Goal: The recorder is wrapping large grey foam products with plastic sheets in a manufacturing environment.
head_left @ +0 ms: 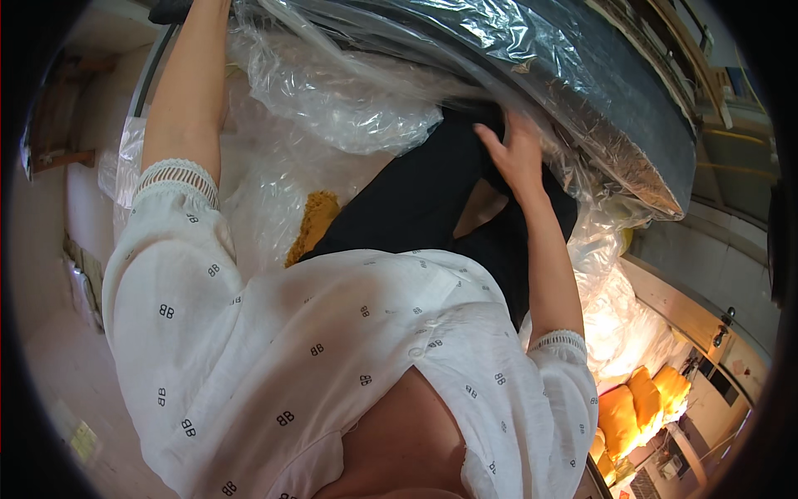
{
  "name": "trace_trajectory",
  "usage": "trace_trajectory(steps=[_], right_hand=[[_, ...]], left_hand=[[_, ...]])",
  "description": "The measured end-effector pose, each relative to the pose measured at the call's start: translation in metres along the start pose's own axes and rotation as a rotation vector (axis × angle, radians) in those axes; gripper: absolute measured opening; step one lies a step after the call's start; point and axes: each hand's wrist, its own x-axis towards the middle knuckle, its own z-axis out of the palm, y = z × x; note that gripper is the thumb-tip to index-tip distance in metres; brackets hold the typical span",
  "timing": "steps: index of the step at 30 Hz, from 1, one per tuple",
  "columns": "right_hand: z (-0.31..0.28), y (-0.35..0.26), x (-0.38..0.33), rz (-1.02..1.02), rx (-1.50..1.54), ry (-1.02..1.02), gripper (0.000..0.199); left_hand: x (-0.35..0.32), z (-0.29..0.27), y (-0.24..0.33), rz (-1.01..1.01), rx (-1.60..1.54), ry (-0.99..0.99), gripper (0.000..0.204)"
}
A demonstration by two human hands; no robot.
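One of the hands (pixel 520 155), the right, clear plastic (pixel 349 96) just beyond

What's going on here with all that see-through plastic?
A person in a white printed blouse and black trousers is among sheets of clear plastic. Their right hand is at the plastic, thumb apart from the fingers; I can't tell whether it grips any. The left forearm reaches up, with the left hand out of sight. Above the right hand is a big grey shape, and yellow bundles are at the lower right.
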Motion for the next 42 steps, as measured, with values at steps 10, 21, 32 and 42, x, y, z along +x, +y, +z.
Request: trace_trajectory(steps=[10, 21, 32, 42], right_hand=[[-0.071, 0.001, -0.016, 0.313, 1.235, -0.479, 0.023], [-0.196, 0.008, -0.08, -0.111, 0.567, 0.477, 0.089], [-0.349, 0.163, -0.206, 0.56, -0.571, 0.898, 0.025], [-0.356, 0.137, -0.028, 0.145, -0.578, 0.832, 0.022]], left_hand=[[0.0, 0.017, -0.006, 0.106, -0.004, -0.021, 0.029], [0.018, 0.018, -0.028, 0.073, 0.031, -0.142, 0.037], [0.008, 0.0, -0.01, 0.234, 0.218, -0.231, 0.034], [0.041, -0.036, -0.069, 0.17, 0.51, -0.178, 0.04]])
